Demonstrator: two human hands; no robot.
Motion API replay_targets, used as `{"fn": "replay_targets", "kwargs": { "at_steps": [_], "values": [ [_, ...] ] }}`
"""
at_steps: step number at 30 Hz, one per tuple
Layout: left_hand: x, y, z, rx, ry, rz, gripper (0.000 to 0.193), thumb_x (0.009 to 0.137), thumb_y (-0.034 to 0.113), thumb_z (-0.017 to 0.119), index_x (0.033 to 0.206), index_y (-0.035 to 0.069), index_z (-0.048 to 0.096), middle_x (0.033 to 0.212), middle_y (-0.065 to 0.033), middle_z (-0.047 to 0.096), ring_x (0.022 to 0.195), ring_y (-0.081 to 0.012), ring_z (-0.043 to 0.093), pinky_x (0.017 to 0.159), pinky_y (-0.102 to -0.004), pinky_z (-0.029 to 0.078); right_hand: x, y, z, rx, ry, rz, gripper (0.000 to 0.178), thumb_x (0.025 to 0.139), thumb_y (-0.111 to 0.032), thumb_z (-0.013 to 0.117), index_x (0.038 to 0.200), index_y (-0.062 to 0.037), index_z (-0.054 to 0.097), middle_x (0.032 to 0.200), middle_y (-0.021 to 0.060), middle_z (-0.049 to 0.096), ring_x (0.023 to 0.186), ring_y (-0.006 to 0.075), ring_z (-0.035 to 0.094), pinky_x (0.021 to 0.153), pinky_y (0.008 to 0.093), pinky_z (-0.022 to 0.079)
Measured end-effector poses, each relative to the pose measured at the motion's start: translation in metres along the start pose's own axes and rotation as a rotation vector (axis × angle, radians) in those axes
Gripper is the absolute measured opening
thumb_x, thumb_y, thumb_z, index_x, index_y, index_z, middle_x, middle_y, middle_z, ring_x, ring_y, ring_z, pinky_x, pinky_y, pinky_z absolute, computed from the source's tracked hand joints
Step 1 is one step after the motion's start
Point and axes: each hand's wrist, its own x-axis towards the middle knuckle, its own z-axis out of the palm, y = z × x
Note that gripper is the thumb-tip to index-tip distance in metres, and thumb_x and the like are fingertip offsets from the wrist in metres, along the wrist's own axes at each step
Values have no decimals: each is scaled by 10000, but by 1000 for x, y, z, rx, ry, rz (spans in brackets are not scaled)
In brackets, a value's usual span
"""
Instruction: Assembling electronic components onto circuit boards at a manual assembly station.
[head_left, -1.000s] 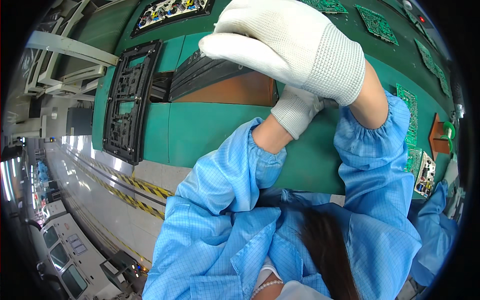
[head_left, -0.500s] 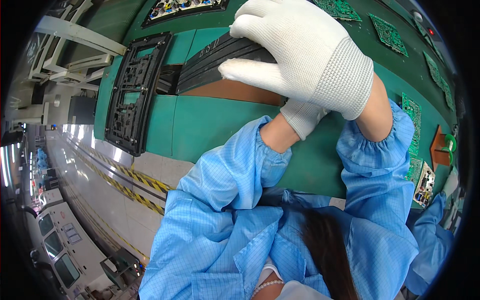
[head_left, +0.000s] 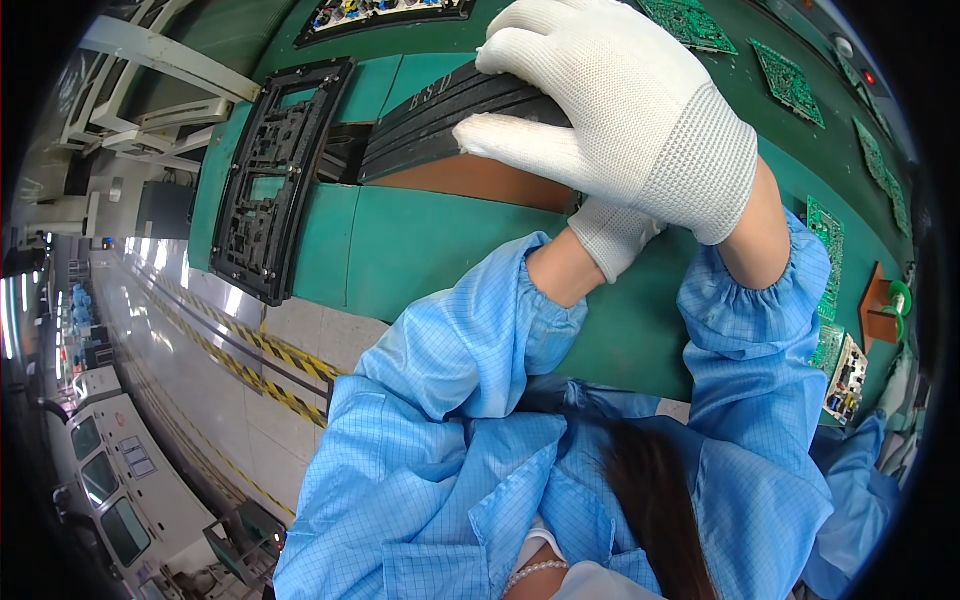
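My right hand [head_left: 610,110], in a white knitted glove, hovers over or rests on a black ribbed block [head_left: 430,125] with pale lettering; which of the two, I cannot tell. Its thumb is stretched out across the block's near side, apart from the loosely bent fingers by the far edge. The block slopes, and a brown surface [head_left: 480,182] shows under its near edge. My left hand [head_left: 612,235], gloved too, reaches beneath the right wrist. Its fingers are hidden behind the right hand, so what it touches does not show.
To the left, a black frame fixture [head_left: 275,180] lies on the green worktop [head_left: 420,250]. A populated board panel [head_left: 385,12] sits at the far edge. Green circuit boards [head_left: 788,82] line the right side, near a brown holder with a green roll [head_left: 885,305]. Striped floor tape [head_left: 285,360] runs left.
The view has shifted slightly, so the bench and boards appear a little farther right. Both hands keep nearly the same pose over the black block.
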Motion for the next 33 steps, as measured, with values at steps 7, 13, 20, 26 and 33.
{"fn": "replay_targets", "kwargs": {
  "at_steps": [7,13,20,26,33],
  "values": [
    [0,1,6,-48,3,-18,510,1127,378,382,1564,126,308,1568,-96,402,1422,-245,420,1202,-397,364,0,0,0,10,22,-2,410,878,-402,723,880,6,679,850,155,625,816,338,612,755,415,521],
    [0,-2,6,4,86,-34,565,1116,437,393,1588,139,308,1589,-94,410,1441,-246,449,1194,-397,417,1,0,0,15,32,-7,409,876,-401,728,884,5,683,850,156,629,817,340,615,755,414,526],
    [0,-1,6,28,57,-28,540,1121,388,396,1585,131,292,1586,-97,396,1437,-246,428,1201,-393,386,1,0,0,21,16,7,408,874,-398,729,883,7,684,848,156,629,815,339,615,754,411,528],
    [1,2,11,48,33,-22,521,1125,346,398,1582,124,280,1584,-100,384,1434,-246,409,1207,-391,360,2,0,-1,33,18,0,408,872,-394,730,880,11,684,845,158,626,813,338,614,751,413,527],
    [-2,2,19,196,96,0,507,1121,370,385,1554,113,324,1546,-114,428,1397,-281,448,1157,-446,407,1,-1,0,35,35,3,400,870,-387,730,873,10,682,839,153,614,800,335,603,740,414,522]
  ]
}}
